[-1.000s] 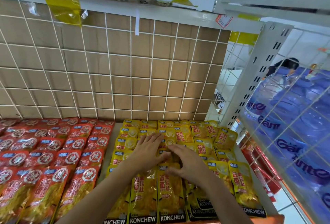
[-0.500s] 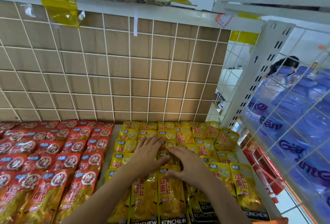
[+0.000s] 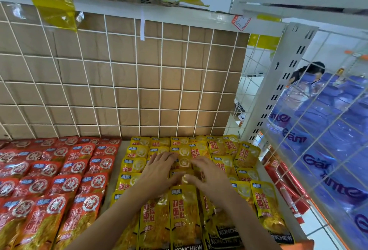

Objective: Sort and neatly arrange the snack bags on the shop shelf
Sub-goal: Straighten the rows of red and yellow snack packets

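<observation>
Pressing flat on the yellow snack bags (image 3: 139, 165) of the right-hand block, left hand (image 3: 159, 170) and right hand (image 3: 211, 178) side by side, fingers stretched out and gripping nothing, thumbs nearly touching. Bracketing one centre-column bag (image 3: 184, 162) lying just under and beyond the fingertips, long axis running near to far, shingled over its neighbours. Sitting equally near either hand, so probably calling for a straight two-handed nudge. Leaving the red snack bags (image 3: 59, 170) at left, across a bare strip of shelf (image 3: 114, 178), untouched.
</observation>
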A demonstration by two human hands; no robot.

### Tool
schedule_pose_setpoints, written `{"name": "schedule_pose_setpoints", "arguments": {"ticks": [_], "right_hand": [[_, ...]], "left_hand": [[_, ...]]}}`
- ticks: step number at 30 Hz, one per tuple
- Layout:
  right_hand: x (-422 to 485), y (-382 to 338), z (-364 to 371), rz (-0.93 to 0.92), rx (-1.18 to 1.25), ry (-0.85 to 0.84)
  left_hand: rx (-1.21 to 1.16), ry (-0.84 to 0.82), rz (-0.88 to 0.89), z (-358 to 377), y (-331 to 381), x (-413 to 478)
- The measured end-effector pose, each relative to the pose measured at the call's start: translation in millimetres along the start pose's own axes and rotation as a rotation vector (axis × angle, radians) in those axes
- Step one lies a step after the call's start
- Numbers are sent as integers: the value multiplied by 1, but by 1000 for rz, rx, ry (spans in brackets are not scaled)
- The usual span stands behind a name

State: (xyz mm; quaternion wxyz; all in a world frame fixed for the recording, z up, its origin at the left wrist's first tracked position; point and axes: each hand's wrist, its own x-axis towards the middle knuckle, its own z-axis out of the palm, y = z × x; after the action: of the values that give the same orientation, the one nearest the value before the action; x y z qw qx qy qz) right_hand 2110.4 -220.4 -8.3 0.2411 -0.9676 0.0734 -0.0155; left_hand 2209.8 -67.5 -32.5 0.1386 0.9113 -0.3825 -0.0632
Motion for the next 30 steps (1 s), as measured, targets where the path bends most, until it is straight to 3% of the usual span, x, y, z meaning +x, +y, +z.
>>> {"name": "schedule_pose_setpoints", "arguments": {"ticks": [3,7,14,30], "right_hand": [[12,17,-12,98,19,121],[40,33,-22,166,-50,84],[76,32,-19,83,-208,-55],[79,43,-10,88,-198,4]], "left_hand": [[-19,24,-1,-6,5,8],[8,-12,9,-5,13,23],[52,-40,30,9,18,40],[87,-4,19,20,16,41]]}}
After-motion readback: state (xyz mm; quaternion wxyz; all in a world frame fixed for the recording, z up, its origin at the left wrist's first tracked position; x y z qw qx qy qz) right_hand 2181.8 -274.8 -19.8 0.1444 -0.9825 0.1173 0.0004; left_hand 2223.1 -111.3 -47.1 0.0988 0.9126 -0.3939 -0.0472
